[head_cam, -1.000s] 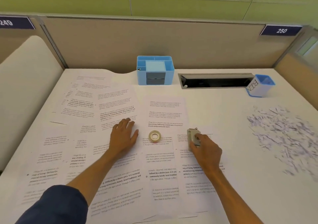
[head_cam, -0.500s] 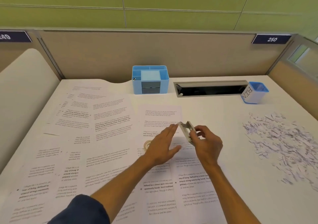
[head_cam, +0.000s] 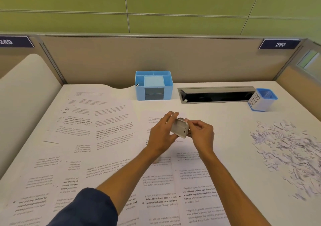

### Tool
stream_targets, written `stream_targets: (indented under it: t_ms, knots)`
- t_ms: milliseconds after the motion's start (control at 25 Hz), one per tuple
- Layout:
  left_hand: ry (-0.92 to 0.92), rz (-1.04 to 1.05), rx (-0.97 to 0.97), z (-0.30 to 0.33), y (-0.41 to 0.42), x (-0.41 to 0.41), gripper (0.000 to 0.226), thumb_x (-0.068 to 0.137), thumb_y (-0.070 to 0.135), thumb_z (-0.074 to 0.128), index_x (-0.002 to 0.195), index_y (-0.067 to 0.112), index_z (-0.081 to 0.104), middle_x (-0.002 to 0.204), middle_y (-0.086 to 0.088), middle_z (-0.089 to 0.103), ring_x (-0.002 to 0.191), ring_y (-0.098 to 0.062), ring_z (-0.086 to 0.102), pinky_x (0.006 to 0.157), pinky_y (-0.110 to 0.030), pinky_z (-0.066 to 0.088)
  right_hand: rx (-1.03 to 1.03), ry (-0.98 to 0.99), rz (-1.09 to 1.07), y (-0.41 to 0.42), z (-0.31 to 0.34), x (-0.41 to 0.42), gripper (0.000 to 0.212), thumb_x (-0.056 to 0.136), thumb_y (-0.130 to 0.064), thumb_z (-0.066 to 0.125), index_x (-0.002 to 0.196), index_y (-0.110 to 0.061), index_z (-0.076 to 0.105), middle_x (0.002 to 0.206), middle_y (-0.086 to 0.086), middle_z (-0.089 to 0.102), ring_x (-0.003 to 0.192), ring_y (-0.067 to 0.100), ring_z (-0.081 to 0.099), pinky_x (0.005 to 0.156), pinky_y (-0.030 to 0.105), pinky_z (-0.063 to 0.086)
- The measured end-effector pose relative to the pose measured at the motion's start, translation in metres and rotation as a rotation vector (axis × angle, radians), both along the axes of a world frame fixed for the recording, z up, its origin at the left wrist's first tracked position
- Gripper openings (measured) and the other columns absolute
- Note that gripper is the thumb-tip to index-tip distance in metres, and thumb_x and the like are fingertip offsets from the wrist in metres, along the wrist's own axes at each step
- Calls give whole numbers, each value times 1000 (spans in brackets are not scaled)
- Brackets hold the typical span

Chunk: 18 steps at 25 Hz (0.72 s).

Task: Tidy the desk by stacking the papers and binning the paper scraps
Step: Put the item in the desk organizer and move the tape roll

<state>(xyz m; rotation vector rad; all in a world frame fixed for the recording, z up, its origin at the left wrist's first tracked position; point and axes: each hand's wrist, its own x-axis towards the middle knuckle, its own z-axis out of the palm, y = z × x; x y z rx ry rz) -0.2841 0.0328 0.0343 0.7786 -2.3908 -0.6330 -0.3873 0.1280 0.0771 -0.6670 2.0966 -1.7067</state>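
Hidden or unclear: your two hands meet above the sheets and cover the print beneath them; the small grey object (head_cam: 179, 128) they hold is too blurred to name, and the printed text is mostly unreadable. The papers (head_cam: 111, 138) run off the near edge of the view.

Hands: your left hand (head_cam: 162, 135) curls round the grey object from the left, your right hand (head_cam: 202, 134) pinches its right end (both lifted clear of the desk).

Containers: blue organiser (head_cam: 153, 85) at the back, against the partition, its centre slot filled by a pale block; blue-rimmed cup marked "BIN" (head_cam: 263, 99) at the far right, contents not discernible; open cable slot (head_cam: 215, 95) between them, dark inside.

Surface: white desk (head_cam: 217, 121), papers spread loose and overlapping across its left and middle; paper scraps (head_cam: 286, 152) scattered at the right, near the BIN cup.

Room: beige partition (head_cam: 156, 57) with number plates, green wall above.
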Motion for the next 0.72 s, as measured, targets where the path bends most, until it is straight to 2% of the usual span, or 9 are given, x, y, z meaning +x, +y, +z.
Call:
stream_targets:
  t_ms: [40,120,200,240,320,440,520,600,720]
  knots:
    - [-4,11,23,1,-6,1,78,78,30,81,145,22,42,149,-3,45,128,-24,51,98,-39,52,2,36,25,-3,-1,3,17,90,-34,65,96,-20,71,82,-9,71,81,16,71,62,16,55]
    - [13,35,62,1,-17,1,72,77,33,81,139,20,47,141,-1,53,120,-21,56,95,-36,53,0,178,101,-7,-2,11,30,92,-37,60,117,-22,66,106,-12,68,96,11,66,73,13,53]
    - [53,76,149,1,-23,-1,65,79,39,77,135,18,52,134,-2,59,115,-20,59,95,-35,52,16,477,206,-11,-10,16,46,93,-37,59,135,-22,54,131,-9,58,110,5,60,87,11,47]
    - [86,94,203,0,-25,-2,62,80,43,74,133,18,54,131,-2,61,112,-20,60,95,-35,52,51,665,232,-14,-17,16,49,93,-35,59,139,-20,50,138,-4,54,112,9,61,90,12,44]
    - [151,114,283,-4,-28,-6,60,79,49,68,128,18,58,124,-2,66,107,-19,63,94,-33,53,100,934,211,-22,-27,13,51,91,-29,60,138,-13,50,138,8,55,98,21,70,81,19,49]
    - [226,135,373,-14,-37,-14,54,79,46,70,124,19,60,118,0,69,102,-16,65,92,-37,56,101,1083,150,-40,-32,12,47,88,-22,62,131,-4,56,125,17,63,80,30,74,66,35,61]
    - [235,144,408,-17,-45,-18,53,79,43,72,125,20,59,118,1,69,103,-16,66,92,-39,56,118,1125,146,-52,-32,12,49,83,-20,68,127,-2,59,119,18,67,82,32,74,66,40,62]
    - [189,124,421,-18,-55,-21,59,81,44,73,133,23,53,129,2,63,115,-18,61,101,-40,51,139,1150,176,-65,-35,6,52,77,-20,75,124,-2,62,116,17,68,89,32,73,70,41,61]
    - [-116,117,367,-28,-75,-12,80,84,58,61,151,31,27,160,5,28,145,-20,30,119,-44,26,172,1159,219,-81,-37,-6,53,78,-20,76,127,-6,61,125,15,64,107,34,66,76,46,60]
